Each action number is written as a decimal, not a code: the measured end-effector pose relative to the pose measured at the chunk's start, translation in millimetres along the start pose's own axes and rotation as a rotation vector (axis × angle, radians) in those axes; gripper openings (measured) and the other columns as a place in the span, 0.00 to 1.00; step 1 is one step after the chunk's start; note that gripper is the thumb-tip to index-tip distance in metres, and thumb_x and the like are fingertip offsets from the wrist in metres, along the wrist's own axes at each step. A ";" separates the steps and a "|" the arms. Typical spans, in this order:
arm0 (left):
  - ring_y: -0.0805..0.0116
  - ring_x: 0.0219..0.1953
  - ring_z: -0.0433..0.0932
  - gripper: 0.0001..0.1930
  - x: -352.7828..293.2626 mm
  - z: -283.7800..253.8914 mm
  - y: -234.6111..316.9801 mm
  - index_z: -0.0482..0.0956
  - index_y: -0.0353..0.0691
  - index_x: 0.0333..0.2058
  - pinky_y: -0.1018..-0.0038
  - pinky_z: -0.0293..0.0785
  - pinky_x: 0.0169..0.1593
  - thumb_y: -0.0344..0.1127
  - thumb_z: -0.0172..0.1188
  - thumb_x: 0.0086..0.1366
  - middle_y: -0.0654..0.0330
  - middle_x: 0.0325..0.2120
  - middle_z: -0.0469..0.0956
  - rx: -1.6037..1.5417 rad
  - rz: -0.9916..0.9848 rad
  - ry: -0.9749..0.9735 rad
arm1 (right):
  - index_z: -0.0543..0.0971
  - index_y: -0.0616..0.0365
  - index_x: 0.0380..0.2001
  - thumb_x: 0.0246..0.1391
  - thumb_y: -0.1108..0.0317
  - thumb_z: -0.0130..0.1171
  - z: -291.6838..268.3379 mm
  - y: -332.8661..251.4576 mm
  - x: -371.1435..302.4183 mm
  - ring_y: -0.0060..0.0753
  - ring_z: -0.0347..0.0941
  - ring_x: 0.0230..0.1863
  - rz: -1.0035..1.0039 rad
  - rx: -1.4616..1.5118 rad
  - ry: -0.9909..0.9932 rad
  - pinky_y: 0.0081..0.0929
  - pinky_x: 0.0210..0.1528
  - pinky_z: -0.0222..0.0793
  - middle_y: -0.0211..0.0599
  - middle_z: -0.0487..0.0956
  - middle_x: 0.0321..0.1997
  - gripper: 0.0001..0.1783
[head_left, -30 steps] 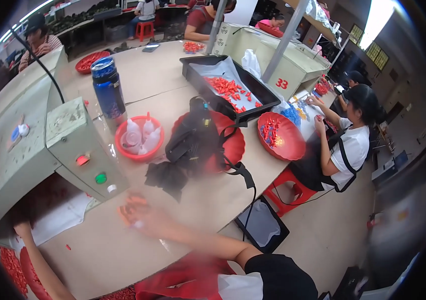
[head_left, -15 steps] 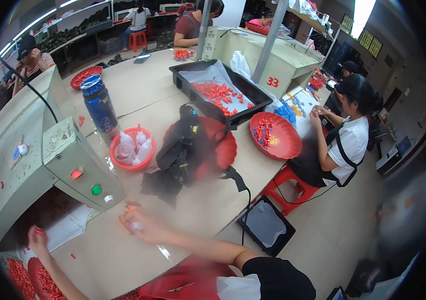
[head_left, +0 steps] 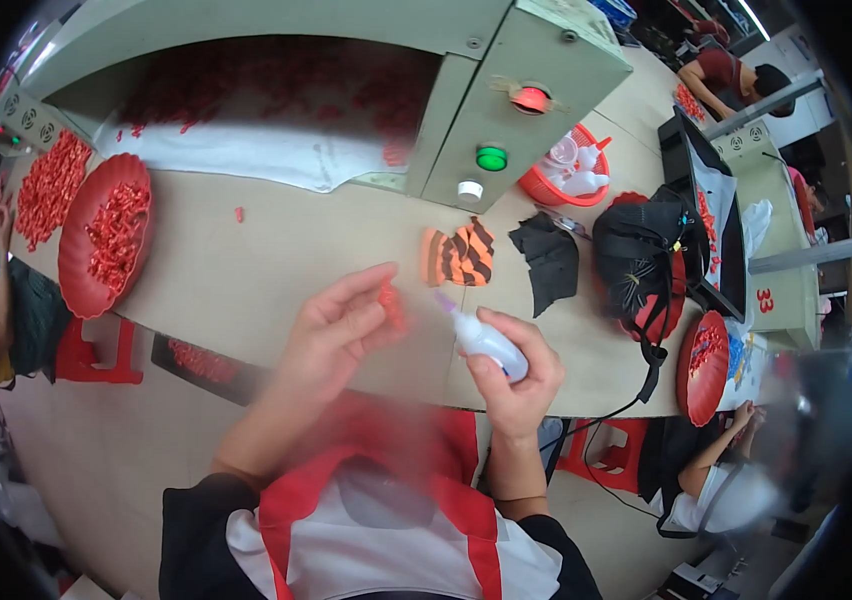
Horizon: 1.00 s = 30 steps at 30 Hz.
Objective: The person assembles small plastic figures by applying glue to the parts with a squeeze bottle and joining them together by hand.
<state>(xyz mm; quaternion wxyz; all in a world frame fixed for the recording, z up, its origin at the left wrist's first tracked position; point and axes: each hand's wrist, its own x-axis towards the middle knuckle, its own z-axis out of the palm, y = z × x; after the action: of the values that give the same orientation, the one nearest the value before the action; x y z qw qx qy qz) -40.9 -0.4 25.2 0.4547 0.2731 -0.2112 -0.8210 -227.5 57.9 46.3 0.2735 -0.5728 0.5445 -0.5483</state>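
My left hand (head_left: 331,325) is raised above the near table edge, pinching a small red plastic piece (head_left: 392,305) between thumb and fingers; the piece is blurred. Just to its right, my right hand (head_left: 524,378) is closed around a small white squeeze bottle (head_left: 489,345). Its narrow purple tip points up and left toward the red piece, with a small gap between them. Behind the bottle, an orange-and-black striped cloth (head_left: 461,255) lies on the table, and a black cloth (head_left: 548,262) is to its right.
A pale green machine (head_left: 526,130) with buttons stands at the back, red pieces inside its opening. A red basin (head_left: 71,250) of red pieces is at left. An orange-red bowl (head_left: 601,185) holds bottles; a black bag (head_left: 636,240) stands right of it. Co-workers sit at both sides.
My view has swung left. My left hand has come from the machine's opening to in front of me with the red piece. My right hand has lifted the squeeze bottle from beside the striped cloth.
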 end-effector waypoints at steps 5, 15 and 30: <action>0.62 0.41 0.78 0.21 -17.5 -5.5 1.3 0.65 0.32 0.54 0.76 0.78 0.42 0.25 0.52 0.62 0.52 0.41 0.74 0.076 0.109 0.079 | 0.72 0.67 0.39 0.39 0.70 0.64 17.8 -17.2 -12.5 0.23 0.71 0.23 -0.210 -0.147 0.015 0.15 0.26 0.65 0.40 0.76 0.27 0.22; 0.65 0.45 0.73 0.12 -7.1 -19.6 -5.1 0.71 0.32 0.41 0.69 0.68 0.52 0.28 0.55 0.59 0.55 0.36 0.75 0.132 0.016 -0.021 | 0.73 0.63 0.41 0.46 0.74 0.62 24.9 -21.7 -17.6 0.24 0.74 0.35 -0.098 0.124 0.174 0.20 0.35 0.71 0.38 0.76 0.38 0.17; 0.67 0.45 0.74 0.21 4.8 -31.4 -20.4 0.67 0.25 0.49 0.75 0.68 0.50 0.34 0.56 0.62 0.53 0.45 0.72 0.766 0.105 -0.187 | 0.69 0.60 0.40 0.51 0.68 0.56 51.4 -22.5 -9.6 0.21 0.70 0.35 -0.012 0.574 0.248 0.21 0.37 0.65 0.32 0.73 0.34 0.14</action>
<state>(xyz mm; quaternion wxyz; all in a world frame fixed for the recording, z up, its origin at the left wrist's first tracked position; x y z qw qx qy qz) -35.8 2.6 -12.1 0.3402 0.3356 -0.5562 -0.6799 -170.7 58.0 50.8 0.3522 -0.4043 0.3932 -0.7469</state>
